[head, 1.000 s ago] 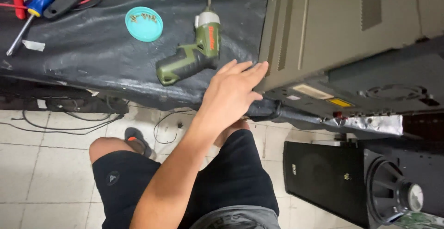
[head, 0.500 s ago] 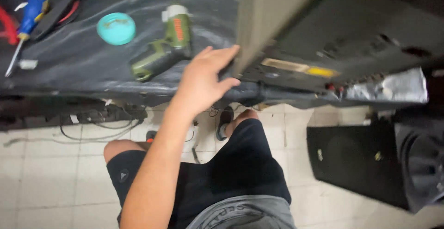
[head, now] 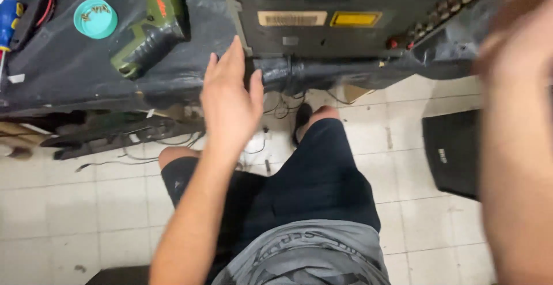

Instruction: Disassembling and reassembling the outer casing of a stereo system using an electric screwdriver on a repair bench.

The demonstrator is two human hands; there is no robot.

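My left hand hovers flat, fingers apart and holding nothing, just below the table's front edge. Its fingertips reach toward the lower left corner of a large dark metal equipment case that lies on the black-covered table. A green cordless drill rests on the cover to the left of that hand. My right hand is a big blur close to the camera on the right, near the case's right end. Its fingers cannot be made out.
A round teal dish with small screws and a blue-handled screwdriver lie at the table's left. Cables and clutter sit under the table. A black speaker box stands on the tiled floor to the right of my legs.
The view has swung down and closer. My left hand has come off the case's corner and dropped slightly. My right arm has entered at the right.
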